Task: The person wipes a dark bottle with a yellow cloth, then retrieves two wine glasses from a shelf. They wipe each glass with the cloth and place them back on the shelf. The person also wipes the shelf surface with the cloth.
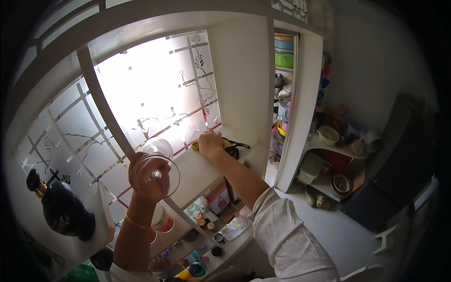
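Note:
My left hand [149, 172] grips a clear stemmed glass [175, 188], whose round outline and central stem face me. Behind it, a pale translucent rounded shape [160, 145] shows against the bright frosted panel [155, 88]. On the white shelf [186, 164], my right hand [210, 142] is closed over a soft yellowish item [195, 145]. A yellow part with black straps [239, 144] emerges on the hand's other side; whether both parts belong to one piece is hidden by my fingers.
To the left, a dark gold-necked bottle [63, 208] stands on a white ledge. Lower shelves carry red-and-white containers [164, 222], small jars [206, 225] and a boxed item [217, 199]. A white upright partition [243, 81] borders the right hand's shelf. Beyond is a corner shelf [347, 149] with bowls.

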A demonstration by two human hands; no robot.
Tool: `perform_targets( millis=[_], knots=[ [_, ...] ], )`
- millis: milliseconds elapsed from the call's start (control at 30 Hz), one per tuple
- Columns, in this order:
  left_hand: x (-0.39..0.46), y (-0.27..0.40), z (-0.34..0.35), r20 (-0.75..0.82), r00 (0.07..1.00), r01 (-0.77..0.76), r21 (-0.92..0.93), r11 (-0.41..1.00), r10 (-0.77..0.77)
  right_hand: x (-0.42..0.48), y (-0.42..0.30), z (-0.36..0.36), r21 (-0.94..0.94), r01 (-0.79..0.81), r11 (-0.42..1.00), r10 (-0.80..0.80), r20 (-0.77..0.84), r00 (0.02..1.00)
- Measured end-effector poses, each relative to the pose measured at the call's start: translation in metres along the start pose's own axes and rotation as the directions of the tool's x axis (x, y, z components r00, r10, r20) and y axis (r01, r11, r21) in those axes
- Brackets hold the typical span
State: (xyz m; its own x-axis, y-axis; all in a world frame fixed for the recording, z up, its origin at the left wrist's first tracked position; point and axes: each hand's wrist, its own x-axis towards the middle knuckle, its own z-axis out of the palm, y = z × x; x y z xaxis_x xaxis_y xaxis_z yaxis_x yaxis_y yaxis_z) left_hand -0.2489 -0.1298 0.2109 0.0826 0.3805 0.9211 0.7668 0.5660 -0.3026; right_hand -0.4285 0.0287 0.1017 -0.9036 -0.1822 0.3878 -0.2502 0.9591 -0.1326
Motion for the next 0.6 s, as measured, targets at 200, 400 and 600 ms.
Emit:
perform_targets(
  millis=[200,400,600],
  knots=[
    [-0.007,-0.003,-0.004,0.027,0.999,0.032,0.058,0.998,-0.034,0.010,0.030,0.005,-0.248,-0.163,0.955,0.156,-0.048,0.987],
    [-0.003,0.003,-0.019,0.019,0.997,0.069,0.064,0.996,-0.070,0.000,0.050,-0.013,-0.255,-0.143,0.956,0.122,-0.096,0.988],
    [-0.008,0.001,0.002,-0.004,0.998,0.060,0.008,0.998,-0.060,-0.048,0.102,-0.018,0.004,-0.113,0.994,0.111,-0.219,0.969]
  ],
)
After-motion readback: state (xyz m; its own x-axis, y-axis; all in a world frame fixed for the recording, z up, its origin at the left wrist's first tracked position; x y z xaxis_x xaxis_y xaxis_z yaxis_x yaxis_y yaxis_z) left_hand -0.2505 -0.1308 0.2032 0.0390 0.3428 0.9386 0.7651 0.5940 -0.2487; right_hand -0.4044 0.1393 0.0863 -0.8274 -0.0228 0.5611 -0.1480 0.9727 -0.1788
